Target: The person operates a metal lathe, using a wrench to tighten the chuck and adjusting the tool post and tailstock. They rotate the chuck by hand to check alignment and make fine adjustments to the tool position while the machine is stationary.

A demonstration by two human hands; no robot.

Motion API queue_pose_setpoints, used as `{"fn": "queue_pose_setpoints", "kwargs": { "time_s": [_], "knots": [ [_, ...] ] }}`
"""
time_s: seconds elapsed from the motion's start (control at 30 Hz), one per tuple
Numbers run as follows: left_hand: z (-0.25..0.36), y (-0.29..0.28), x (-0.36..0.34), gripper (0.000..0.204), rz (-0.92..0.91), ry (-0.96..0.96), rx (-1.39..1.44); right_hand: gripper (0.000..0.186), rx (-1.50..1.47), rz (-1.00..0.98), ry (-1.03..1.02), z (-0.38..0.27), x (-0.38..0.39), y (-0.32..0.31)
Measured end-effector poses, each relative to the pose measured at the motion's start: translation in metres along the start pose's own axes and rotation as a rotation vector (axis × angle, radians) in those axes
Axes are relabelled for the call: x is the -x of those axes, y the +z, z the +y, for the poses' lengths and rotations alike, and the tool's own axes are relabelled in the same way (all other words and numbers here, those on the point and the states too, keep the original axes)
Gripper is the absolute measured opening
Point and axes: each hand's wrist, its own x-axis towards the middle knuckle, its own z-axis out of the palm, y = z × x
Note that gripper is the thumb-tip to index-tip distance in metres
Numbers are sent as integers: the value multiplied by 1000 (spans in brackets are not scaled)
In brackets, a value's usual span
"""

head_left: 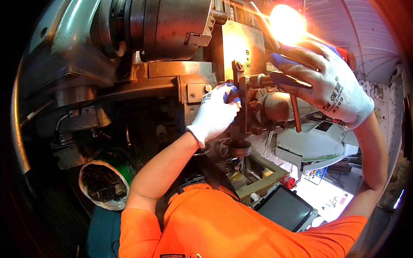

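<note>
Both my hands wear white knit gloves with blue palms and fingertips. My left hand (217,109) is at the side of the lathe's tool post (247,105), its fingers curled in; whatever they pinch is hidden. Just beyond these fingers, a dark upright tool piece (236,71) stands on the post. My right hand (325,81) is raised at the right with bent fingers apart, over a metal lever (295,112) and close under a glowing lamp (287,25). Whether it touches the lever is unclear. The lathe chuck (174,30) is at the upper left of my left hand.
A bucket (104,185) of dark metal shavings stands at lower left. Beyond the tool post lies a flat metal plate (254,51). Lower right are a white machine cover (316,144), a dark screen (284,208) and a red round object (288,182).
</note>
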Motion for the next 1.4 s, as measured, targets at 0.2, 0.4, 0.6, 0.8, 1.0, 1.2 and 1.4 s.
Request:
{"fn": "queue_pose_setpoints", "kwargs": {
  "time_s": [0.2, 0.4, 0.6, 0.8, 1.0, 1.2, 1.4],
  "knots": [
    [-8, 6, 8, 36, 82, 184, -271, 39, -102, -96, 109, -5, -1, 1],
    [2, 1, 5, 34, 27, 156, -355, 53, -66, -58, -17, 2, -1, 5],
    [-10, 10, 8, 35, 83, 245, -356, 94, -147, -82, -79, 16, 7, 21],
    [-10, 10, 12, 37, 89, 294, -409, 94, -86, -42, -143, 20, 5, 28],
    [-7, 9, 12, 35, 60, 243, -373, 89, -204, -34, 8, 8, 11, 44],
    [-8, 10, 13, 36, 78, 230, -384, 75, -300, 97, 148, -2, 14, 54],
    [-6, 13, 11, 38, 65, 220, -401, 39, -104, -25, 64, -7, 5, 36]
  ]
}}
